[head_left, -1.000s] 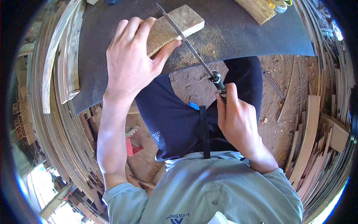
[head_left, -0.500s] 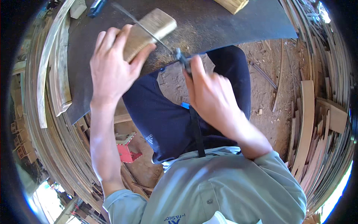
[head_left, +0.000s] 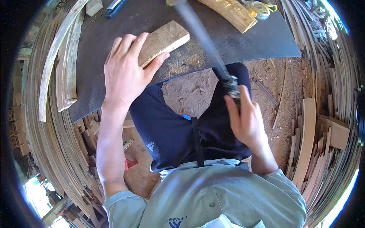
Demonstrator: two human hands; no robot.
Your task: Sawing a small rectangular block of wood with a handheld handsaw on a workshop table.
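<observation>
My left hand (head_left: 127,74) grips a short rectangular wooden block (head_left: 167,38), which lies on the dark bench top (head_left: 99,49) beside scattered sawdust. My fingers are curled over its left end, with the thumb along the near side. To its right my right hand (head_left: 245,116) is closed on the dark handle of a long, thin-bladed metal tool (head_left: 203,36). The blade is blurred by motion and slants up toward the top of the view, apart from the block; its tip is not clear.
Long weathered boards (head_left: 57,57) lie at the bench's left. A curved wood piece (head_left: 228,15), a yellow tape measure (head_left: 262,9) and a blue tool (head_left: 114,9) sit at the back. Stacked timber (head_left: 327,83) lines both sides; a red object (head_left: 130,163) lies on the floor.
The blade was across the block earlier; it has swung right and away from it, blurring, and my right hand has shifted with it. My left hand stays on the block.
</observation>
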